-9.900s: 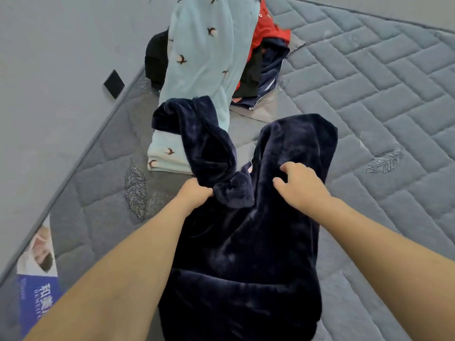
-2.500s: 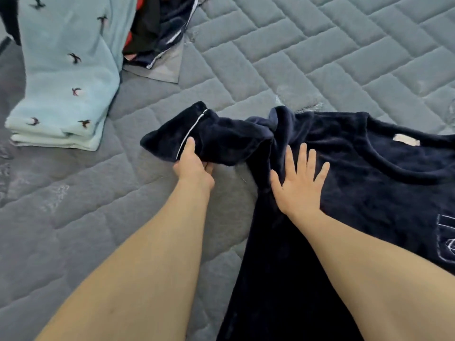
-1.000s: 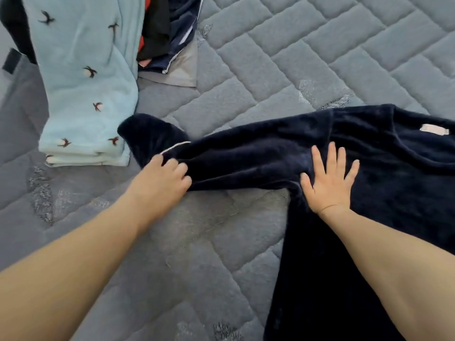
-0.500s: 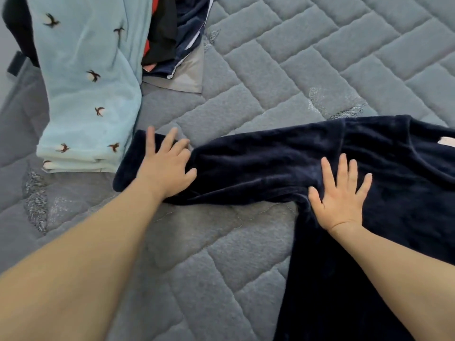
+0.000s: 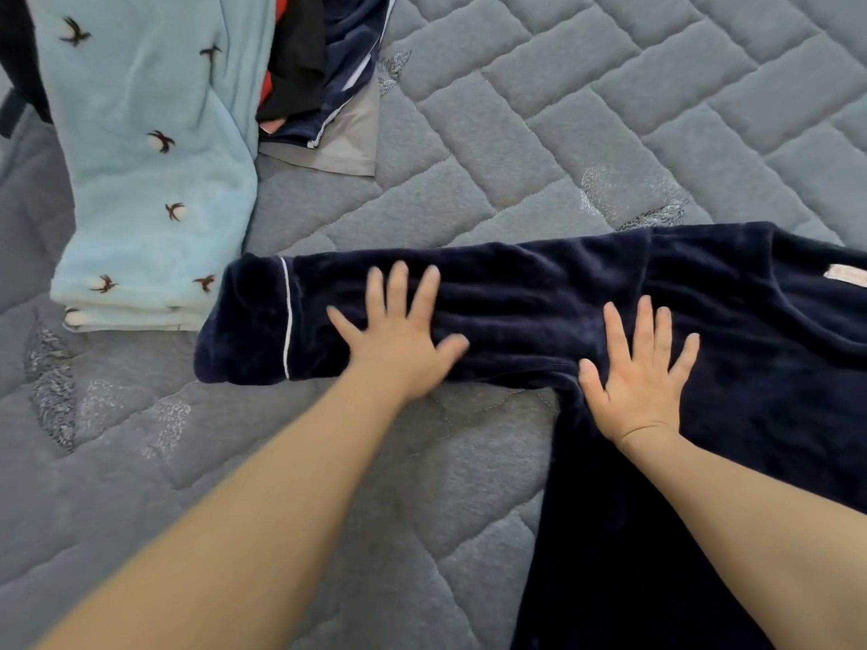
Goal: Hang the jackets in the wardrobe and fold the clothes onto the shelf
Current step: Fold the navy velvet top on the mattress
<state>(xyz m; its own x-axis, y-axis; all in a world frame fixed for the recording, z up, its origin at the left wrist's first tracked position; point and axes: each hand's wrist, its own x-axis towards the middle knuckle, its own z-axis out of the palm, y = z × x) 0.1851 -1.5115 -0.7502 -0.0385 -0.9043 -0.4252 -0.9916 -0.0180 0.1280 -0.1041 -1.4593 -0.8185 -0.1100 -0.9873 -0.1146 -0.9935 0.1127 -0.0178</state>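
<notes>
A dark navy plush fleece top [image 5: 657,330] is laid flat on the grey quilted mattress [image 5: 586,110], its sleeve with thin white piping [image 5: 291,321] stretched out to the left. The left hand [image 5: 403,340] is pressed palm-down on the middle of the sleeve, the fingers [image 5: 399,288] spread wide and straight, nothing being gripped; its outline is blurred. The right hand [image 5: 642,382] is laid flat where sleeve meets body, its fingers likewise splayed and holding nothing. Both palms seem placed so that the pile is smoothed and the cloth kept from shifting before a fold is made.

Just beside the cuff, a folded pale blue fleece garment printed with small dark birds [image 5: 150,180] is lying, its lower edge very near the cuff. Behind it, a heap of red, black and navy clothes [image 5: 319,63] is piled. The folded blue garment may be caught if the sleeve is swung outward; otherwise the mattress around the top offers room.
</notes>
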